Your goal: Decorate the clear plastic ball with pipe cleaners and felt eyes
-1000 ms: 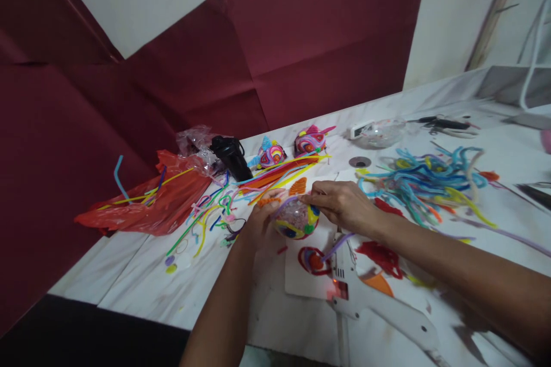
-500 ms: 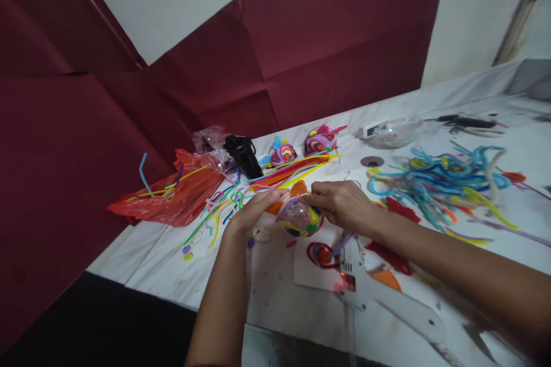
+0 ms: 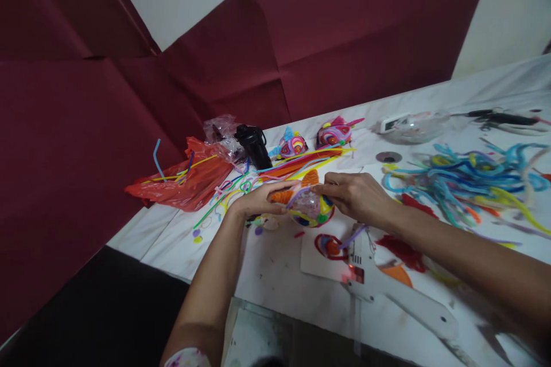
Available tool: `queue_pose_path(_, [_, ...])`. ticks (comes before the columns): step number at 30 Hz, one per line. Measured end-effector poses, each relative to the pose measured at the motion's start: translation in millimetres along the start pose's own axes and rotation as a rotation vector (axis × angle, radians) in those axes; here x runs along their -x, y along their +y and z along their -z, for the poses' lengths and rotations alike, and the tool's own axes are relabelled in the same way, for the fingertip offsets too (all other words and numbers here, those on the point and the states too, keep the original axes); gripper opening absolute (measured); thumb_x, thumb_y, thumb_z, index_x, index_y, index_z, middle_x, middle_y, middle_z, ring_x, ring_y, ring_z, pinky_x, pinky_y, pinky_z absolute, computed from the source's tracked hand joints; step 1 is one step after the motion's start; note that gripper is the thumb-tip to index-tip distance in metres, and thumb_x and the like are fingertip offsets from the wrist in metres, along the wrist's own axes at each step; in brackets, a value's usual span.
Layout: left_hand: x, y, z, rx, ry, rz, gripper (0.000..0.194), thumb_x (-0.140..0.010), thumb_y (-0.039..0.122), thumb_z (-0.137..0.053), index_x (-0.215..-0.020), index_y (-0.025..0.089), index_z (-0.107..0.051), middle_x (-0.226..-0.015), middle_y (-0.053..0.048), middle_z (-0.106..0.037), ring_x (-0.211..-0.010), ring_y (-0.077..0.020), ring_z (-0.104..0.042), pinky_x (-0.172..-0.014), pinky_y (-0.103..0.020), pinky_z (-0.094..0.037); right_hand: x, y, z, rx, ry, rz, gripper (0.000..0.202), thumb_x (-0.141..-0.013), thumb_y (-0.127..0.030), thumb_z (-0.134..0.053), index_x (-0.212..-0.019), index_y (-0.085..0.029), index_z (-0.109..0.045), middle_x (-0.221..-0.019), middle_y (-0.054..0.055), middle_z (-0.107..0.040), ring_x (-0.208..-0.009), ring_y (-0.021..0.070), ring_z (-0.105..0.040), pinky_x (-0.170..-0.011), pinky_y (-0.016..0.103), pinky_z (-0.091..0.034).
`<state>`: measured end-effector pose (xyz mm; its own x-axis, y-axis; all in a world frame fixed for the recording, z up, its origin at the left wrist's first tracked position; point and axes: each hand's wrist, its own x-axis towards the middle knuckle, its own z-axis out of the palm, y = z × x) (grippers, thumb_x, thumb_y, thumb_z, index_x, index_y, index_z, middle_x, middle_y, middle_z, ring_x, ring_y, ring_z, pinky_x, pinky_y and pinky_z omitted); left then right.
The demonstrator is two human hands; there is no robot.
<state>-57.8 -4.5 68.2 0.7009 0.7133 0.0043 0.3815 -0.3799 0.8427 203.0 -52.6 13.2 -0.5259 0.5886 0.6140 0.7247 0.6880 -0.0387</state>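
Observation:
My left hand (image 3: 260, 198) is closed around the side of a clear plastic fish-like craft (image 3: 309, 204). It has orange pipe-cleaner fins, a purple pipe-cleaner edge and yellow, green and blue patches. At its upper right, the fingers of my right hand (image 3: 350, 190) pinch the rim by the purple strip; the fingertips partly hide what they press. Just below lies a coiled red, blue and orange pipe-cleaner piece (image 3: 329, 246) on a white card (image 3: 312, 264). Beside it rests a white glue gun (image 3: 365, 275) with a red light glowing.
Two finished-looking fish crafts (image 3: 293, 144) stand at the back beside a black bottle (image 3: 253, 146). A red plastic bag (image 3: 185, 178) lies left, and a tangle of blue pipe cleaners (image 3: 469, 178) right. Behind are a clear plastic package (image 3: 417, 128) and pliers (image 3: 512, 119).
The view has swung a little left, so things sit further right in it. My left fingers now lie flatter along the craft's side; my right hand keeps pinching its rim.

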Motion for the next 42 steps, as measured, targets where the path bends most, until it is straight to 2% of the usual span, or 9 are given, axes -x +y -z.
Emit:
queue_pose_path(11, [-2, -15, -5.7, 0.105, 0.049, -0.056, 0.049, -0.058, 0.016, -0.085, -0.104, 0.029, -0.077, -0.126, -0.006, -0.071, -0.133, -0.0324, -0.055, -0.117, -0.048, -0.034, 1, 3, -4, 0.026, 0.01, 0.009, 0.037, -0.089, -0.013, -0.047, -0.109, -0.027, -0.074, -0.079, 0.002, -0.066, -0.068, 0.013, -0.059, -0.052, 0.027, -0.027])
queue_pose_path(17, [-3, -21, -13.6, 0.197, 0.176, -0.108, 0.051, -0.048, 0.009, -0.09, -0.094, 0.028, -0.079, -0.117, -0.008, -0.075, -0.128, -0.035, -0.059, -0.117, -0.05, -0.034, 4, 4, -4, 0.044, 0.032, 0.032, 0.039, -0.09, -0.013, -0.044, -0.111, -0.026, -0.074, -0.078, 0.002, -0.067, -0.065, 0.0124, -0.059, -0.05, 0.026, -0.028])
queue_pose_path(19, [-2, -24, -16.4, 0.187, 0.198, -0.143, 0.048, -0.05, 0.011, -0.089, -0.094, 0.029, -0.079, -0.116, -0.007, -0.075, -0.127, -0.0346, -0.06, -0.117, -0.05, -0.034, 4, 5, -3, 0.053, 0.034, 0.035, 0.04, -0.09, -0.013, -0.043, -0.112, -0.027, -0.074, -0.077, 0.002, -0.066, -0.063, 0.0122, -0.058, -0.05, 0.026, -0.027])
queue_pose_path(24, [1, -33, -20.0, 0.071, 0.148, -0.214, 0.037, -0.069, 0.02, -0.081, -0.104, 0.029, -0.078, -0.121, -0.007, -0.074, -0.134, -0.0327, -0.054, -0.118, -0.05, -0.032, 5, 6, -3, 0.05, 0.043, 0.059, 0.039, -0.091, -0.013, -0.044, -0.112, -0.025, -0.075, -0.078, 0.002, -0.067, -0.063, 0.0114, -0.059, -0.051, 0.025, -0.032])
queue_pose_path(28, [2, -40, -19.1, 0.017, 0.108, -0.249, 0.033, -0.076, 0.026, -0.076, -0.109, 0.029, -0.076, -0.125, -0.006, -0.072, -0.137, -0.0305, -0.051, -0.119, -0.049, -0.032, 5, 5, -3, 0.045, 0.049, 0.068, 0.038, -0.092, -0.013, -0.044, -0.112, -0.024, -0.074, -0.079, 0.002, -0.068, -0.064, 0.0124, -0.062, -0.051, 0.024, -0.035])
queue_pose_path(35, [-1, -53, -13.7, -0.074, 0.016, -0.207, 0.055, -0.079, 0.038, -0.073, -0.131, 0.024, -0.065, -0.146, -0.006, -0.057, -0.142, -0.0283, -0.045, -0.123, -0.043, -0.027, 5, 5, -2, 0.012, 0.06, 0.066, 0.034, -0.096, -0.018, -0.044, -0.109, -0.022, -0.075, -0.08, 0.004, -0.07, -0.063, 0.0135, -0.066, -0.051, 0.024, -0.041])
queue_pose_path(42, [2, -52, -17.2, -0.132, 0.017, -0.268, 0.055, -0.086, 0.047, -0.065, -0.137, 0.027, -0.06, -0.151, -0.004, -0.052, -0.144, -0.028, -0.042, -0.123, -0.043, -0.027, 5, 5, 1, 0.016, 0.005, 0.055, 0.036, -0.098, -0.02, -0.041, -0.111, -0.021, -0.075, -0.082, 0.006, -0.071, -0.065, 0.0153, -0.066, -0.054, 0.025, -0.044])
